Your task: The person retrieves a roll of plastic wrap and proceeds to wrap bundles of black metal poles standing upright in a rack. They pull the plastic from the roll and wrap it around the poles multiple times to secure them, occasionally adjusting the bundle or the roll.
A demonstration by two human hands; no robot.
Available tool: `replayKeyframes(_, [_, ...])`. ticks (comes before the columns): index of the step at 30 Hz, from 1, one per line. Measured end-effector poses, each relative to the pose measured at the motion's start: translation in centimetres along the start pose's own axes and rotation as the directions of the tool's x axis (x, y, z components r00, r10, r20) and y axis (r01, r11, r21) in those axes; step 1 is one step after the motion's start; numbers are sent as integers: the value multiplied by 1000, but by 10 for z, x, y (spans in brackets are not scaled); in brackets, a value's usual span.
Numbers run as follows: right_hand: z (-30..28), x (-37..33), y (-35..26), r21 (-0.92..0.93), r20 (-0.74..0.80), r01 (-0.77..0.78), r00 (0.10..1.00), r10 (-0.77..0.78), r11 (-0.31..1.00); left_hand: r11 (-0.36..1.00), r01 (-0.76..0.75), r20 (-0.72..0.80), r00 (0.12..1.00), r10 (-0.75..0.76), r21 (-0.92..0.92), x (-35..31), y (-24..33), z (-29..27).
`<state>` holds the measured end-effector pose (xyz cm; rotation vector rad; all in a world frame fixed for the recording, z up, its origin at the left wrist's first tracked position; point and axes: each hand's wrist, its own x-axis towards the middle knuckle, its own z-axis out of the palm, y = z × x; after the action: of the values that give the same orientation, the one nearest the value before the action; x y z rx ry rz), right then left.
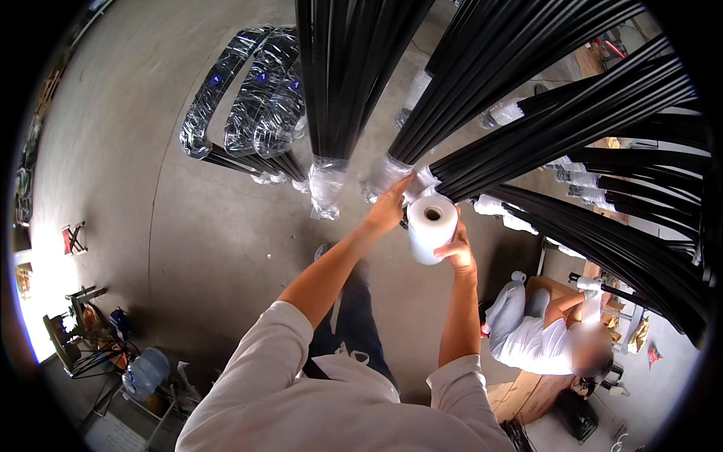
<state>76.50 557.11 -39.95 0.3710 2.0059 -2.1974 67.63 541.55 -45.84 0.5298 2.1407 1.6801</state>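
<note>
My right hand [459, 247] grips a white roll of stretch film [426, 242], its core end facing up, thumb on the near side. Just left of the roll, my left hand [387, 209] reaches to the film-wrapped lower ends of the long black strips. Its index finger is stretched out and lies against or close to the wrap; the other fingers are partly hidden. One black bundle [520, 143] comes down to a wrapped end right behind the roll. Another bundle [459, 83] ends in clear film [387, 172] by my left fingertips.
More black bundles [633, 248] fan out on the right; one [339, 90] stands left of my hands. Film-wrapped black frames [263, 98] stand farther left. A person in a white shirt [542, 343] sits at lower right. A water bottle [146, 373] is at lower left.
</note>
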Motion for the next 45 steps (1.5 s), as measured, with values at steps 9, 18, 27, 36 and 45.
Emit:
replayKeyframes(9, [26,-24,-5,85,24,-4,1000,2,996,991,-27,70,997,36,-129,-13,-11,4])
replayKeyframes(18, [34,-68,-11,444,-52,70,997,-52,893,874,112,232,973,1,-473,-22,-19,-7])
replayKeyframes(27, [40,-95,-4,776,-39,71,997,-66,627,888,-64,266,942,205,-456,-86,79,-28])
replayKeyframes(36, [38,-95,2,780,-180,100,981,69,618,724,66,-37,991,-126,-687,-61,69,24])
replayKeyframes(45, [39,-68,-15,160,-596,252,795,-111,954,909,-315,-580,808,107,-272,-25,44,23])
